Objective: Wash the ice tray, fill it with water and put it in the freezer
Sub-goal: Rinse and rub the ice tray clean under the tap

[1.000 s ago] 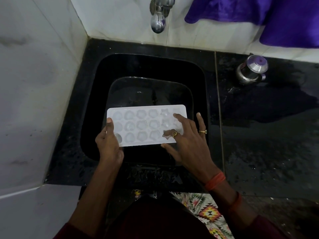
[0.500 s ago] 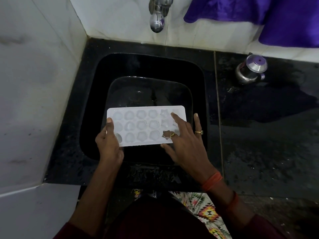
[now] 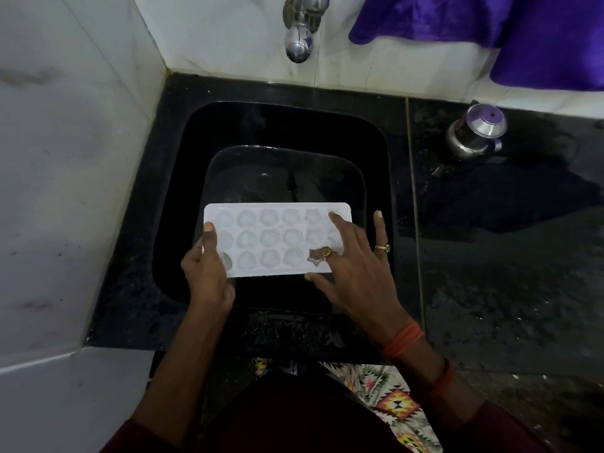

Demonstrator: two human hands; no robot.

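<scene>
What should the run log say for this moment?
step: wash | left hand: grips ice tray left end | right hand: straight fingers on right cells | ice tray: over sink | tap: no stream visible

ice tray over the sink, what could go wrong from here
The left hand alone grips the ice tray, at its left edge. The right hand only lays straight fingers on top, so pressing there might tip it into the sink. The tray also sits nearer the person than the tap, so water may miss it.
</scene>
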